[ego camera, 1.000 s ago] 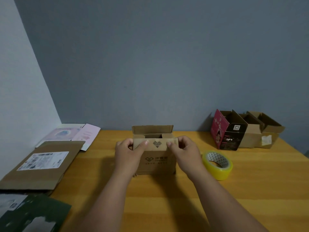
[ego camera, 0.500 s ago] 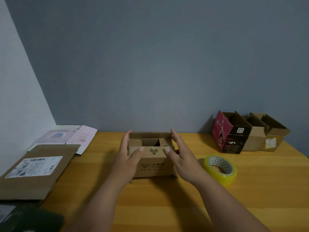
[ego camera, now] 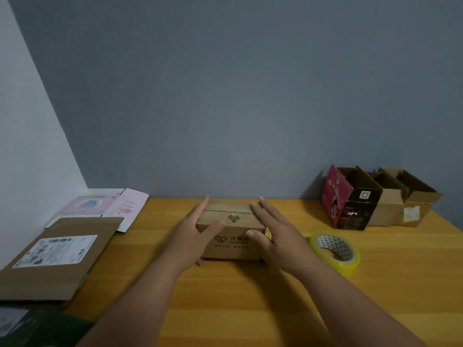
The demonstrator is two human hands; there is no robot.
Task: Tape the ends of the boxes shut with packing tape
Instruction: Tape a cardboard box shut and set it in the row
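Brown cardboard is lying flat at the far left, a flattened mailer (ego camera: pixel 56 254) with a white label, and behind it some pale pink printed sheets (ego camera: pixel 110 204) are resting against the wall. Moving inward, I am pressing my left hand (ego camera: pixel 194 234) against the left end of the small cardboard box (ego camera: pixel 231 234), fingers straight along its side and thumb lying over the front top edge. That box is sitting mid-table on the wooden tabletop (ego camera: pixel 250 309), its top flaps folded down so that a dark seam is running across the lid. My right hand (ego camera: pixel 273 231) is mirroring the left, fingers flat and extended on the right end, thumb touching the front face. Just right of it the yellowish roll of packing tape (ego camera: pixel 335 251) is lying flat, close to my wrist yet untouched. Farther right, a pink-and-black carton (ego camera: pixel 350 199) and two open brown boxes (ego camera: pixel 406 199) are waiting by the wall. I am judging the risk this way: once I am lifting one hand for the tape, the flaps may be springing back up, or the light box may be sliding under one-sided pressure.
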